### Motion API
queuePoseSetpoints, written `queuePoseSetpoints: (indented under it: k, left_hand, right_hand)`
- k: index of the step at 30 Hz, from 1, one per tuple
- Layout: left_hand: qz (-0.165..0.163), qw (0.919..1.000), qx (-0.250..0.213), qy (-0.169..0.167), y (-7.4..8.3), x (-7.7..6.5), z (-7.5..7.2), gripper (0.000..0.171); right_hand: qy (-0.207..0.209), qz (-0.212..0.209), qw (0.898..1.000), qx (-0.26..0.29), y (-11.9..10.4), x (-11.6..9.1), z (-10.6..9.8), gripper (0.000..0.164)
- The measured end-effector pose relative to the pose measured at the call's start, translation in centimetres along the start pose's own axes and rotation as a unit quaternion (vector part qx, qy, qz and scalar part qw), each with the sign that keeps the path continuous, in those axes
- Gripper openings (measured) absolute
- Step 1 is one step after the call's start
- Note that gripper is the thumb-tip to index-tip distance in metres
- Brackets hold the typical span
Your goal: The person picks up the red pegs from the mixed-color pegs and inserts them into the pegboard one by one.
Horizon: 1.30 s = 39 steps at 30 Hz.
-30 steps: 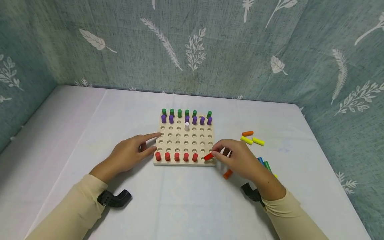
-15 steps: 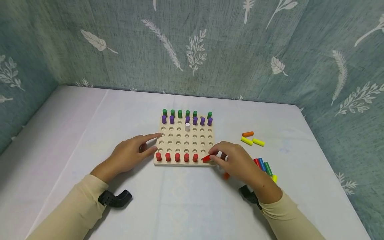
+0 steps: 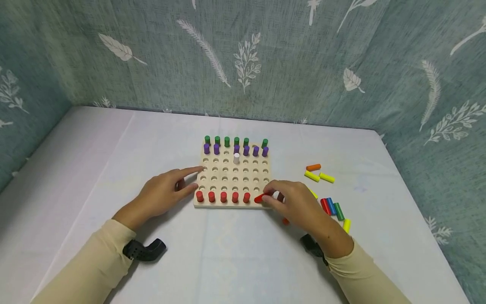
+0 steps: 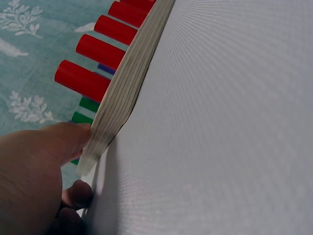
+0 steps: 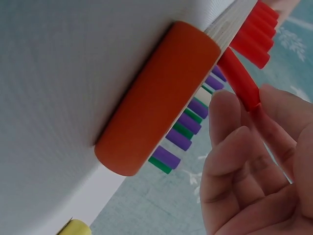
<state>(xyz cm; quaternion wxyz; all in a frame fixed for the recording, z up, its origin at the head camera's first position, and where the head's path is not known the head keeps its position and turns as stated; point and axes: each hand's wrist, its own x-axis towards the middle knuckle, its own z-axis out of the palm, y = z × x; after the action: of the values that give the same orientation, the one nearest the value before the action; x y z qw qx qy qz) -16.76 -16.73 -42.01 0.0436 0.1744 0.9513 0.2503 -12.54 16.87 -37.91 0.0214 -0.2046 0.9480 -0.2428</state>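
A wooden pegboard (image 3: 230, 175) lies on the white cloth, with red pegs (image 3: 223, 196) upright along its near row. Green pegs (image 3: 226, 142) and purple pegs (image 3: 246, 150) fill most of the two far rows; one white peg (image 3: 236, 158) stands in front of them. My left hand (image 3: 159, 192) rests at the board's left edge, index finger and thumb extended against it. Between thumb and fingertips, my right hand (image 3: 298, 204) pinches a tilted red peg (image 5: 239, 78), its lower end at the near row's sixth hole, right of the standing red ones.
An orange peg (image 5: 156, 98) lies by the board, partly hidden under my right hand in the head view. To the right lie loose pegs: orange (image 3: 313, 167), yellow (image 3: 327, 177), red (image 3: 325, 206), blue (image 3: 331, 206) and green (image 3: 339, 211). A patterned curtain (image 3: 152, 76) hangs behind.
My right hand has moved slightly left and lower with the red peg, bringing its end to the near-row hole. Loose red and blue pegs show more fully behind it. The left hand stays put.
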Motion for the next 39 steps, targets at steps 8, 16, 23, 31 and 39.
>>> queuePoseSetpoints:
  k: [8, 16, 23, 31, 39]
  left_hand:
    - [0.0, 1.0, -0.002, 0.001, -0.11, 0.13, 0.38, 0.051]
    - [0.001, 1.0, 0.0, 0.005, 0.06, 0.11, 0.15, 0.052]
    - [-0.005, 1.0, 0.001, -0.003, -0.09, -0.08, 0.23, 0.052]
    - [-0.004, 1.0, -0.002, -0.002, -0.08, -0.1, 0.35, 0.052]
    - [-0.003, 1.0, 0.0, 0.005, -0.1, -0.01, 0.23, 0.052]
  right_hand:
    - [-0.016, 0.017, 0.999, 0.024, 0.28, 0.08, 0.11, 0.015]
    - [-0.009, 0.0, 1.0, 0.027, 0.49, 0.03, 0.17, 0.026]
    - [-0.013, 0.0, 1.0, 0.027, 0.38, 0.09, 0.38, 0.026]
    - [-0.023, 0.002, 0.999, 0.023, 0.23, 0.03, 0.34, 0.025]
    - [-0.017, -0.011, 1.0, 0.014, 0.31, 0.07, 0.41, 0.025]
